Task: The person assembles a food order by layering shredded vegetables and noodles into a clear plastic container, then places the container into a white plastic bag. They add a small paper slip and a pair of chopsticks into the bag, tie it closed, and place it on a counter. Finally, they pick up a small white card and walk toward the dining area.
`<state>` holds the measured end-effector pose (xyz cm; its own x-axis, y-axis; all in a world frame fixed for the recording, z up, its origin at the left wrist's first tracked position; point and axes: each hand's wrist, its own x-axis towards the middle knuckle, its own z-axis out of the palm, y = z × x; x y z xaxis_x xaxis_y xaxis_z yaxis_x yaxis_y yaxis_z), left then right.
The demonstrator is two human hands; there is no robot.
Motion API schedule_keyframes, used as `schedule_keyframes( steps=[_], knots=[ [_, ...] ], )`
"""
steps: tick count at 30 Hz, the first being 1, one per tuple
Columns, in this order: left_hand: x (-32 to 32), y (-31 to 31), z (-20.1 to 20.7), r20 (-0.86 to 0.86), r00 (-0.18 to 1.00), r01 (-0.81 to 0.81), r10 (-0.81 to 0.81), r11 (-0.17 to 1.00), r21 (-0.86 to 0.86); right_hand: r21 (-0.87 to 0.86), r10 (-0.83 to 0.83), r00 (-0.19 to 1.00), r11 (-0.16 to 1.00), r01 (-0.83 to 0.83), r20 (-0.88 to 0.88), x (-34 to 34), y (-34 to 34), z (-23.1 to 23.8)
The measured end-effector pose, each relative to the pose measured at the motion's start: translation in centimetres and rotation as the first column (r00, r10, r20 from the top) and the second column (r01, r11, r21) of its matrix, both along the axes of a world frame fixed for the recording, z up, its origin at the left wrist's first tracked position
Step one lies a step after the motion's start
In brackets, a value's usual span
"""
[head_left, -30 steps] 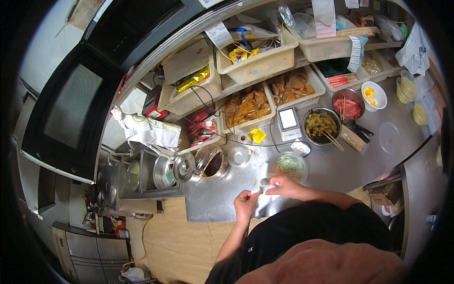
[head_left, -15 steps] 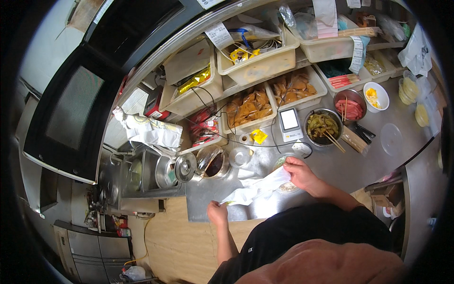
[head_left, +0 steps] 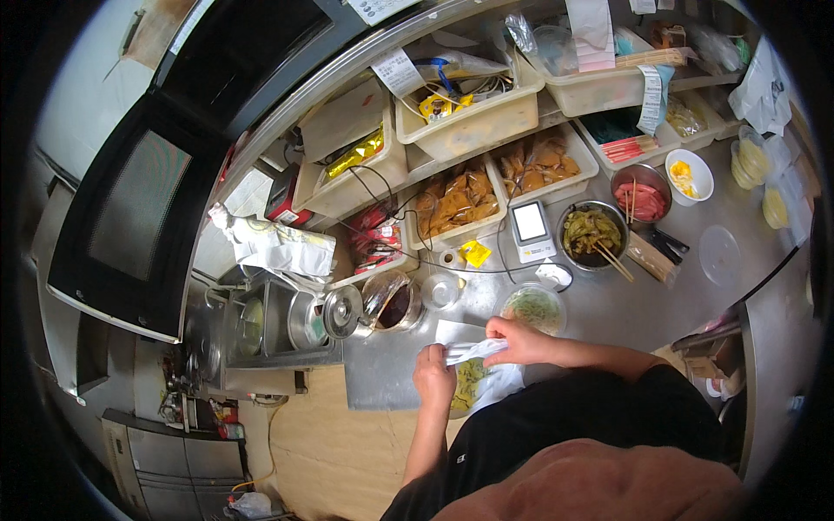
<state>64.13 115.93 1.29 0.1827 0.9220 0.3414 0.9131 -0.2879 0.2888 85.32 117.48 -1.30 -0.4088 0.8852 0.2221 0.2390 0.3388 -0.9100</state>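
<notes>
Between my hands a white plastic bag (head_left: 501, 382) hangs over the near edge of the steel counter. My left hand (head_left: 433, 375) is closed on the left end of its gathered top edge. Close by, my right hand (head_left: 514, 341) pinches the other end. A yellow-green patch shows on the bag below my hands; I cannot tell whether it is print or something inside. Just beyond my right hand stands a round clear tub (head_left: 534, 306) with pale green shreds in it. A white sheet (head_left: 458, 332) lies on the counter behind the bag.
To the right are a metal bowl of dark greens (head_left: 592, 231) with chopsticks, a bowl of pink slices (head_left: 645, 201) and a white bowl (head_left: 691, 176). A scale (head_left: 531, 227) stands behind. At left, a pot of dark liquid (head_left: 395, 304) neighbours a sink (head_left: 269, 317). Filled bins (head_left: 469, 122) line the shelf.
My hands have come closer together, the left moving right and up, the right moving left and down. The bag, stretched sideways before, now hangs down, and the tub behind is more visible.
</notes>
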Motion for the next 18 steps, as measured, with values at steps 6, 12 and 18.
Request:
schedule_keyframes(
  steps=[6,12,18],
  knots=[
    [0.5,-1.2,1.2,-0.114,0.993,0.025,-0.002,0.98,0.198,0.368,-0.396,0.84,0.893,0.258,0.371,1.0,0.0,-0.6],
    [-1.3,-1.6,-0.3,-0.075,0.996,-0.051,0.052,0.998,0.027,0.222,-0.428,0.826,0.902,0.369,0.367,2.1,1.9,-3.2],
    [-3.9,-0.1,-3.0,0.012,0.938,-0.345,0.348,0.926,0.156,-0.699,-0.111,0.846,0.623,-0.35,-0.522,0.5,0.2,-3.7]
  ],
)
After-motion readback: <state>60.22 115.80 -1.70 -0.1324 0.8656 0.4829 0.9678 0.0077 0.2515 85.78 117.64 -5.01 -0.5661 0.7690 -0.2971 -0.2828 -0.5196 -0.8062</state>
